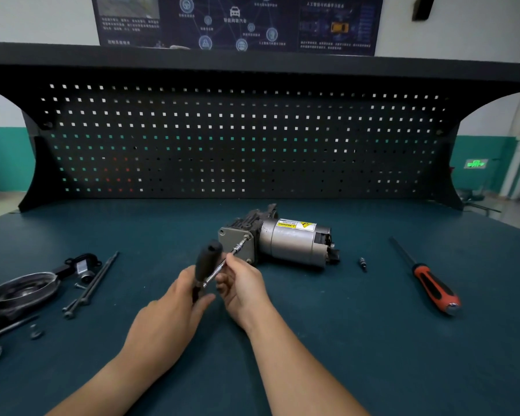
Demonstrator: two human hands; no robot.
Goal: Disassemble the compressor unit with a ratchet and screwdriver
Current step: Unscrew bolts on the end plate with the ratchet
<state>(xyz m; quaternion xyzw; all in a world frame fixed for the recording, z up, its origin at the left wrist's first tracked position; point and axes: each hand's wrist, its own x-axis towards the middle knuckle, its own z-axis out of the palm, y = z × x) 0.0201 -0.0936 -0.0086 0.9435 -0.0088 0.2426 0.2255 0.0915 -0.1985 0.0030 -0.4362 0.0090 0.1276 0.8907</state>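
Compressor unit, a grey metal cylinder with a yellow warning label and a square end plate, lies on its side near the middle of the dark teal desk, with the plate end to the left. At the plate's upper right corner I see the tip of a thin silver extension bar seated on a bolt head. The bar runs down and left to the black-handled ratchet, whose handle stands tilted in front of the plate.

My left hand grips the lower end of that handle, fingers curled round it. My right hand pinches the bar between thumb and fingertips, just beside the plate.

To the right of the unit a small dark driver bit lies on the desk, and farther right lies an orange-and-black screwdriver, shaft pointing away from me. Well to the left are two long dark bolts side by side, a round metal cover with a black bracket beyond it, and a small nut. Behind it all stands a black perforated pegboard.
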